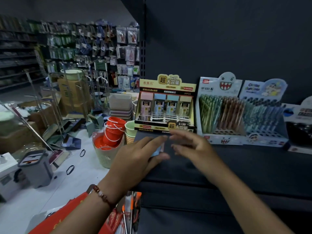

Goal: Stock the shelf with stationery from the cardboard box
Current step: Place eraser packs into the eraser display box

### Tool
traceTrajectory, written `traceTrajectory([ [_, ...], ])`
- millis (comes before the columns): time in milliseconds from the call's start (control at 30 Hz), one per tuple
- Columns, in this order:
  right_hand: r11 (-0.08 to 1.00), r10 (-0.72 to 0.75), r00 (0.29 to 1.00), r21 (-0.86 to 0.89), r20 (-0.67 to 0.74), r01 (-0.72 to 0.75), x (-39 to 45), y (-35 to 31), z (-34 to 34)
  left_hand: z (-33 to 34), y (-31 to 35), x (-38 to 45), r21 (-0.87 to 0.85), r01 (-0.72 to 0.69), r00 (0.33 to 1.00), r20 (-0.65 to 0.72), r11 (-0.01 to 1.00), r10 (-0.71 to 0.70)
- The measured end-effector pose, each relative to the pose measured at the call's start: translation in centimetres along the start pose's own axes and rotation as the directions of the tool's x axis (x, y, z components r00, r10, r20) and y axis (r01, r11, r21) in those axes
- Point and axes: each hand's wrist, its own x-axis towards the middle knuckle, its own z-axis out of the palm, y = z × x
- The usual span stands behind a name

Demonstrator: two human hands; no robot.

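A person stands at a dark shop shelf (236, 166), seen from a camera on their head. The left hand (135, 159), wearing a beaded bracelet (101, 195), grips a small pale blue and pink packet (157, 150) low over the shelf's near left part. The right hand (190, 146) hovers just beside it, blurred by motion, fingers spread and loosely bent, holding nothing.

Just beyond the hands stands a yellow display box of pencil-lead cases (166, 105), with pink, blue and cream cases upright in rows; some front slots look unfilled. To its right stand a shark-faced display box of pens (221, 110) and a cartoon-printed pen display (265, 114). The cardboard box named in the task cannot be picked out.

The step appears to be feeding this packet into the lead display. To do it well, turn the packet upright with its label facing out, match it to a same-coloured column, and steady the display's front edge with the free hand so it does not slide back.

On the floor at left, orange buckets (113, 130) sit in a basket.
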Motion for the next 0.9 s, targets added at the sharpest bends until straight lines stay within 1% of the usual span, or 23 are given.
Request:
traceTrajectory([
  [67,0.995,0.0,0.999,0.1,0.048,-0.005,-2.2,0.2,0.7,0.1,0.7,0.5,-0.143,0.09,0.993,-0.066,0.986,-0.1],
  [100,0.992,-0.013,0.998,0.126,0.059,0.005,-2.9,0.1,1.0,0.1,1.4,0.8,-0.24,0.146,0.98,-0.095,0.96,-0.173],
  [133,0.99,-0.031,0.999,0.141,0.043,0.025,-3.4,-0.1,1.2,0.1,2.3,1.2,-0.346,0.203,0.962,-0.105,0.916,-0.253],
  [200,0.989,-0.059,0.996,0.134,-0.068,0.068,-3.9,-0.5,1.2,0.3,4.0,2.0,-0.545,0.324,0.904,-0.063,0.774,-0.423],
  [267,0.991,-0.076,0.977,0.095,-0.201,0.097,-3.9,-0.9,1.1,0.9,5.4,3.0,-0.655,0.402,0.848,0.003,0.64,-0.531],
  [333,0.991,-0.056,0.962,0.099,-0.266,0.085,-3.9,-0.9,0.7,1.6,6.0,3.7,-0.693,0.433,0.83,0.058,0.576,-0.554],
  [467,0.978,0.004,0.966,0.204,-0.26,0.051,-4.0,-0.8,-0.2,2.3,6.6,4.6,-0.715,0.474,0.831,0.17,0.514,-0.529],
  [600,0.972,0.022,0.965,0.231,-0.263,0.041,-4.0,-1.0,-1.5,1.8,5.9,4.3,-0.706,0.46,0.868,0.229,0.538,-0.44],
  [667,0.975,0.027,0.96,0.219,-0.28,0.036,-3.8,-1.1,-2.2,1.2,4.8,3.7,-0.646,0.469,0.88,0.285,0.601,-0.381],
  [700,0.979,0.027,0.957,0.202,-0.288,0.034,-3.7,-1.1,-2.6,0.9,4.2,3.3,-0.572,0.475,0.88,0.312,0.669,-0.358],
  [733,0.983,0.021,0.957,0.179,-0.291,0.033,-3.4,-1.2,-3.1,0.6,3.6,2.9,-0.462,0.468,0.879,0.334,0.753,-0.34],
  [767,0.988,0.009,0.958,0.152,-0.286,0.036,-3.1,-1.4,-3.6,0.4,3.1,2.6,-0.336,0.439,0.88,0.349,0.833,-0.323],
  [800,0.991,-0.008,0.961,0.125,-0.276,0.044,-2.8,-1.6,-4.1,0.3,2.8,2.3,-0.228,0.396,0.883,0.36,0.889,-0.301],
  [900,0.994,-0.082,0.958,0.045,-0.274,0.098,-1.3,-3.1,-5.2,0.4,2.2,1.4,-0.027,0.238,0.903,0.373,0.971,-0.211],
])
